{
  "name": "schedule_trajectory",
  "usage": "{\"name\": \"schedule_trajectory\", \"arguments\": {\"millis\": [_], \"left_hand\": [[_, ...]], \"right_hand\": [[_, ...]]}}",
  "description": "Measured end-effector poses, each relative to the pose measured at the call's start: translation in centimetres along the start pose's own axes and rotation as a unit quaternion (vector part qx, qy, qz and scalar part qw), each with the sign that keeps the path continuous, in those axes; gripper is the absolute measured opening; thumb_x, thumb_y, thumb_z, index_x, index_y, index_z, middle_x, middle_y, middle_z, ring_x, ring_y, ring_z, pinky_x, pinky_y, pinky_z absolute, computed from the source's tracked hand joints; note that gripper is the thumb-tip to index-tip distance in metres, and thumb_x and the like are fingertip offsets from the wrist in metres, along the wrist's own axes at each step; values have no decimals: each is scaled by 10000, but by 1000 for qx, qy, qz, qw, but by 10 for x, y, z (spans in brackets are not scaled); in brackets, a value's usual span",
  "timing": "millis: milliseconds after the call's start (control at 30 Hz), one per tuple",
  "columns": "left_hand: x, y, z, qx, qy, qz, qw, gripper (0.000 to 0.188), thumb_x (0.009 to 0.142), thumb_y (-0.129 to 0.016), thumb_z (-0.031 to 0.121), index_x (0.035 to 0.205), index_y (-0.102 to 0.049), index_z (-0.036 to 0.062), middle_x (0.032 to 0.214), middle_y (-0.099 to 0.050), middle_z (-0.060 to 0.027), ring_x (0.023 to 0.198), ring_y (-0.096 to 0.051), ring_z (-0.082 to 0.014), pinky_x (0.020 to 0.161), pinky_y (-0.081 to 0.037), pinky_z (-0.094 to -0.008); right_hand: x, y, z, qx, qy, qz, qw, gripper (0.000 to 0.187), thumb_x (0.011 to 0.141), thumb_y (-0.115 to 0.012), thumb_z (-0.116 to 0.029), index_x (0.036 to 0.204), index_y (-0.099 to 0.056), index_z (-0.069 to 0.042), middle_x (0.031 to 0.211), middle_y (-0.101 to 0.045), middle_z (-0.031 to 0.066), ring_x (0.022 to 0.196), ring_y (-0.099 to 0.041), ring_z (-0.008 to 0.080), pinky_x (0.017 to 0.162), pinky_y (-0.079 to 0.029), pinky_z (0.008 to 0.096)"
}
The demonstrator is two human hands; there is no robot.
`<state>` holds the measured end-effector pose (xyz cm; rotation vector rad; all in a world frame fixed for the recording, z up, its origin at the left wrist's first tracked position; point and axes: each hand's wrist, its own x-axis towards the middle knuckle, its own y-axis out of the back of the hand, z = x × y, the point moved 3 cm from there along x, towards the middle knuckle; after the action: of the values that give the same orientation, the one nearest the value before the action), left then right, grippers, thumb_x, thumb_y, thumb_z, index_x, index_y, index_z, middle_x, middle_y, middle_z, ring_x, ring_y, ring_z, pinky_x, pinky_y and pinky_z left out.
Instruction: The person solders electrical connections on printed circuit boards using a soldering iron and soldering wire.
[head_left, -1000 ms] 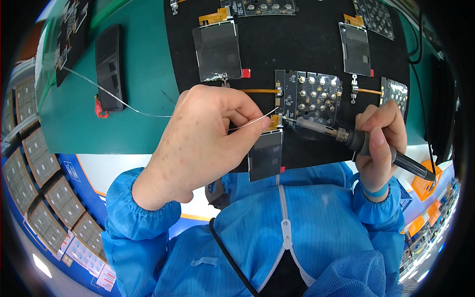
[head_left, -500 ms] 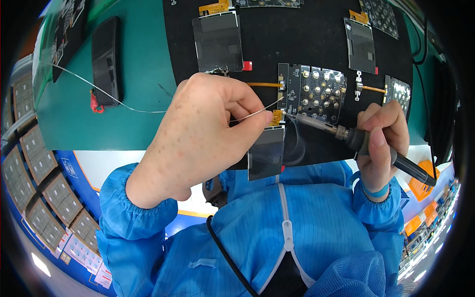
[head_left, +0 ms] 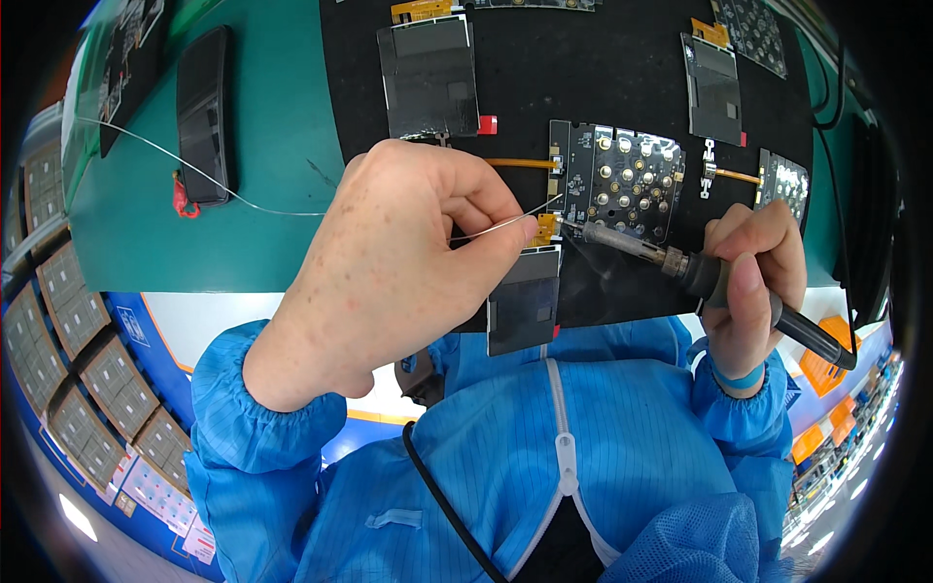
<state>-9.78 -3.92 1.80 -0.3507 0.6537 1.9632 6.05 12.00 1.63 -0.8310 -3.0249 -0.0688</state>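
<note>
Pinched between the thumb and fingers of my left hand (head_left: 408, 253) is a thin solder wire (head_left: 272, 208), its free end pointing over the edge of a circuit board (head_left: 630, 185). My right hand (head_left: 753, 277) grips a soldering iron (head_left: 705, 275) like a pen. The iron's tip meets the area where an orange flex cable (head_left: 546, 229) joins the board, and faint smoke drifts below it. The cable leads to a small dark display screen (head_left: 525, 306) at the mat's near edge. My left fingertips rest by the cable and partly cover it.
More screens lie on the black mat (head_left: 583, 68), one at the back left (head_left: 428, 78) and one at the back right (head_left: 712, 87). A second keypad board (head_left: 782, 183) is at the right. A black phone (head_left: 204, 115) lies on the green work surface (head_left: 282, 117). The iron's cord (head_left: 838, 214) runs along the right.
Both hands stay nearly in place, with the solder wire and iron still at the cable joint. The smoke has changed shape, and the view has shifted slightly.
</note>
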Motion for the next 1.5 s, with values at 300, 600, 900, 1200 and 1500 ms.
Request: {"name": "schedule_trajectory", "arguments": {"millis": [300, 600, 900, 1200, 1500], "left_hand": [[0, 2, 2, 8, 3, -7, 1000, 59, 773, -632, 3, 752, -627, -51, 618, -598, -9, 472, -403, 25, 402, -250, -146], [0, 0, 0, 1, 3, -2, 1000, 60, 770, -639, 2, 762, -626, -56, 623, -598, -13, 483, -422, 20, 408, -266, -144], [-1, 1, -3, 22, -10, 12, 1000, 63, 768, -636, -13, 774, -617, -73, 641, -607, -55, 526, -511, -16, 438, -338, -141], [0, 1, -6, 14, -7, 10, 1000, 86, 760, -647, -13, 792, -616, -87, 649, -611, -82, 547, -547, -42, 450, -377, -146], [0, 0, -2, 7, 9, 0, 1000, 95, 768, -648, -5, 799, -615, -87, 670, -617, -98, 561, -564, -59, 459, -404, -154]], "right_hand": [[0, 0, 0, 1, -1, 0, 1000, 215, 816, -579, -212, 800, -465, -31, 699, -473, 49, 583, -387, 65, 525, -296, 208], [0, 2, 1, 2, 4, -1, 1000, 227, 821, -575, -220, 797, -468, -21, 687, -467, 55, 592, -395, 71, 532, -294, 210], [1, -3, 2, -23, 21, 1, 1000, 231, 834, -528, -220, 802, -445, -6, 652, -427, 59, 553, -319, 69, 512, -248, 226], [1, -3, 2, -41, 31, 3, 999, 219, 841, -491, -208, 798, -413, -8, 624, -389, 52, 543, -267, 72, 504, -224, 237], [1, -2, 3, -36, 46, 6, 998, 209, 847, -474, -192, 795, -404, -2, 626, -389, 57, 542, -276, 75, 506, -230, 236]]}}
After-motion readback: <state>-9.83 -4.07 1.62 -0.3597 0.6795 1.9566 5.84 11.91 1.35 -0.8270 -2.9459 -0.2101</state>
